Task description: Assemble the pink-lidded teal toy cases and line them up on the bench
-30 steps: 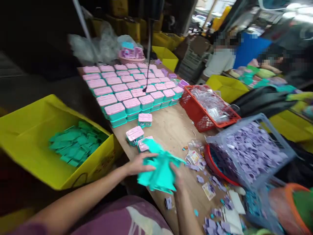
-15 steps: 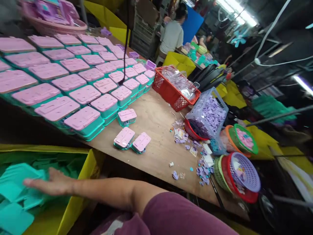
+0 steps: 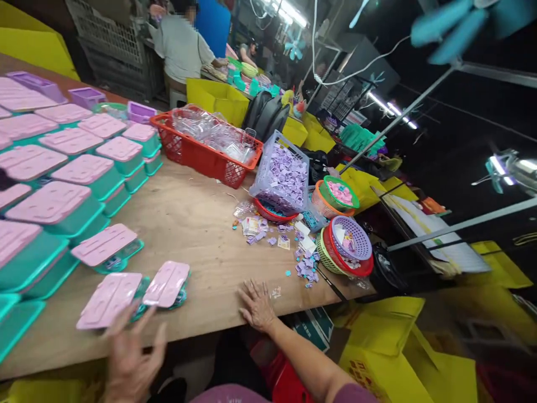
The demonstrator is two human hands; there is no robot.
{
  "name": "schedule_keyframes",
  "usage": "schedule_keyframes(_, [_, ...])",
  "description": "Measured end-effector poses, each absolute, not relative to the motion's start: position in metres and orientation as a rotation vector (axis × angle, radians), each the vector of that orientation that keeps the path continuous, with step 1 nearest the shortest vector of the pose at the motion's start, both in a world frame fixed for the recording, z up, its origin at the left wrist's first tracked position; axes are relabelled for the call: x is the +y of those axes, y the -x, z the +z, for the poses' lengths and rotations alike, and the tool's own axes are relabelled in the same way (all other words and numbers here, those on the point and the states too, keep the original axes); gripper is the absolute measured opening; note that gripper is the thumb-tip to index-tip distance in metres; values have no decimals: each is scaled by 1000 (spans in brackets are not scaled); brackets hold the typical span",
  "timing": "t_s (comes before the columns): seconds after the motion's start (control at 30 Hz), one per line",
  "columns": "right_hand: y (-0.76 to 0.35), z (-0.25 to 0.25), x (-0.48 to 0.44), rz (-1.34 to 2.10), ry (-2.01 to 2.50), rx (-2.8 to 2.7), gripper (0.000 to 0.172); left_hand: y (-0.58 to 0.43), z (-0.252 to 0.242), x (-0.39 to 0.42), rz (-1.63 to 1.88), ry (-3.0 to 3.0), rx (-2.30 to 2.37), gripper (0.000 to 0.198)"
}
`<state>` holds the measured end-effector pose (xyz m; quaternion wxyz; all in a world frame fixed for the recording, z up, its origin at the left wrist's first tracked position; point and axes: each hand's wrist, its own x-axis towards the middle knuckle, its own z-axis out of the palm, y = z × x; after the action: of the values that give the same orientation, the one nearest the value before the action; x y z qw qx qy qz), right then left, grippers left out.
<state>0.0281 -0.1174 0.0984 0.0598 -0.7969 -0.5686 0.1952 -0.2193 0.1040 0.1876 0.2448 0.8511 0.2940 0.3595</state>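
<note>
My right hand (image 3: 257, 304) rests flat on the front edge of the wooden table (image 3: 197, 224), fingers spread, holding nothing. My left hand (image 3: 132, 355), blurred, hovers open over the table's near edge just in front of two pink-lidded teal boxes (image 3: 109, 299) (image 3: 166, 284) lying on the wood. A third loose box (image 3: 107, 246) sits behind them. Stacks of pink-lidded teal boxes (image 3: 62, 168) fill the left of the table.
A red basket of clear bags (image 3: 205, 146), a tilted lavender crate of purple pieces (image 3: 282, 178) and round baskets (image 3: 346, 246) stand to the right, with scattered purple bits (image 3: 277, 235). Yellow bins (image 3: 394, 347) sit on the floor. A person (image 3: 182, 47) works at the back.
My left hand left the teal pieces in the yellow bin and came back to the table edge. My right hand now lies on the table. The view swung right.
</note>
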Motion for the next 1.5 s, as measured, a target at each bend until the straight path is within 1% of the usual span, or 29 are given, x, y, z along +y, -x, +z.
schedule_keyframes(0.03, [-42, 91, -121, 580, 2422, -1696, 61, 183, 179, 101, 961, -2366, 739, 71])
schedule_keyframes(0.1, [-69, 78, -120, 544, 2397, -1680, 56, 108, 157, 103, 870, -2419, 645, 62])
schedule_keyframes(0.2, [-120, 63, -104, 438, 2389, -1653, 48, 3, 112, 129, 805, -2437, 693, 50])
schedule_keyframes(0.33, [-213, 47, -88, 297, 2466, -1563, 44, -105, 51, 192, 676, -2408, 827, 62])
schedule_keyframes(0.47, [-301, 30, -93, 225, 2539, -1470, 52, -176, 20, 223, 609, -2198, 863, 66])
schedule_keyframes(0.57, [-345, 19, -99, 128, 2570, -1383, 54, -205, 14, 211, 685, -1997, 926, 62])
schedule_keyframes(0.63, [-358, 14, -100, 56, 2556, -1324, 54, -215, 13, 191, 733, -1934, 1023, 55])
schedule_keyframes(0.73, [-354, 15, -94, 66, 2500, -1306, 60, -222, 10, 150, 773, -1873, 1154, 45])
schedule_keyframes(0.83, [-331, 22, -89, 264, 2409, -1427, 72, -227, 11, 96, 757, -1821, 1186, 40])
schedule_keyframes(0.9, [-316, 25, -96, 367, 2338, -1504, 83, -231, 14, 57, 703, -1811, 1135, 38])
schedule_keyframes(0.97, [-308, 27, -113, 351, 2308, -1522, 93, -236, 18, 23, 634, -1824, 1055, 38])
schedule_keyframes(1.0, [-309, 27, -123, 298, 2314, -1505, 94, -240, 20, 12, 614, -1841, 1023, 40])
schedule_keyframes(1.03, [-314, 27, -132, 261, 2344, -1483, 92, -242, 22, 6, 592, -1863, 992, 42])
schedule_keyframes(1.1, [-327, 26, -141, 146, 2421, -1391, 81, -241, 27, 8, 554, -1928, 922, 50])
schedule_keyframes(1.2, [-330, 32, -139, -20, 2405, -1331, 80, -214, 51, 36, 494, -2092, 839, 63])
schedule_keyframes(1.27, [-311, 43, -135, 9, 2280, -1512, 81, -176, 81, 60, 467, -2280, 799, 62])
schedule_keyframes(1.33, [-280, 51, -133, 126, 2126, -1782, 76, -121, 114, 90, 468, -2474, 835, 55])
schedule_keyframes(1.4, [-254, 49, -130, 239, 2031, -1965, 66, -54, 142, 122, 420, -2580, 1101, 47])
schedule_keyframes(1.5, [-242, 33, -125, 243, 2096, -1993, 55, 53, 167, 167, 422, -2524, 1683, 46])
